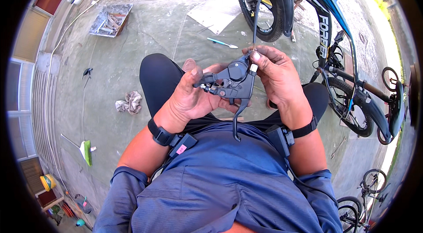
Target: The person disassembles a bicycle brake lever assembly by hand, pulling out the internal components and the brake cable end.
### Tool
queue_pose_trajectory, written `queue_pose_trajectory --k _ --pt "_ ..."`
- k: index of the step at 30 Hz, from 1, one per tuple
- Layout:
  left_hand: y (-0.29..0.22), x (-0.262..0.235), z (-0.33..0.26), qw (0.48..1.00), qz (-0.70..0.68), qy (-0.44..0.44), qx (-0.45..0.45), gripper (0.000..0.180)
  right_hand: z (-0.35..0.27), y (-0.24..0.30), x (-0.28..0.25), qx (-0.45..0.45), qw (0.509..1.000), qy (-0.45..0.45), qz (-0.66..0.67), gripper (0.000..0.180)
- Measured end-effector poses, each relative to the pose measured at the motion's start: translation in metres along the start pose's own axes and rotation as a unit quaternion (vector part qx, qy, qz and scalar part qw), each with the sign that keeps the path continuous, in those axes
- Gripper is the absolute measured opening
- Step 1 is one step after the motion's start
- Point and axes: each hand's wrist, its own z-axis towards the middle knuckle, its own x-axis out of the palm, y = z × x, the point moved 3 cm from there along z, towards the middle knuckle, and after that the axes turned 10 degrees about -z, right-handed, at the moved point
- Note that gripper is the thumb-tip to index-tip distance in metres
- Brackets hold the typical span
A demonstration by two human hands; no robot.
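Observation:
A black bicycle brake and shift lever is held in front of my lap, its curved lever blade pointing down toward my shirt. My left hand is wrapped round the clamp side, supporting it from below and behind. At the top right of the unit, my right hand pinches a cable between thumb and fingertips, close to a small light-coloured fitting. The cable runs up and bends toward the bicycle at the upper right. Whether the cable's end sits inside the unit is hidden by my fingers.
A tray of tools stands at the far left. A white-bladed tool with a turquoise handle lies ahead, near a pale sheet. A crumpled rag and a green-and-white object are at left. Another bicycle stands lower right.

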Motion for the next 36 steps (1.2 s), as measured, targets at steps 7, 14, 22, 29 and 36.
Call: queue_pose_trajectory --k 7,14,22,29,36 --pt "-0.001 0.007 0.001 0.999 0.014 -0.037 -0.01 0.106 0.003 -0.005 -0.006 0.011 0.998 0.037 0.043 0.027" --pt "0.003 0.007 0.002 1.0 0.002 -0.018 -0.001 0.107 0.003 -0.008 -0.006 0.002 0.996 0.065 0.066 0.026" --pt "0.006 0.005 0.0 1.0 -0.028 0.009 -0.007 0.104 0.001 -0.008 -0.003 -0.002 0.995 0.071 0.073 0.026" --pt "0.002 -0.002 -0.001 0.999 0.044 -0.009 0.014 0.098 0.0 -0.003 -0.001 -0.032 0.997 0.057 0.03 0.024" --pt "-0.01 0.005 -0.002 0.967 0.245 -0.043 0.057 0.103 0.0 -0.006 -0.002 -0.052 0.996 0.046 0.054 0.023"
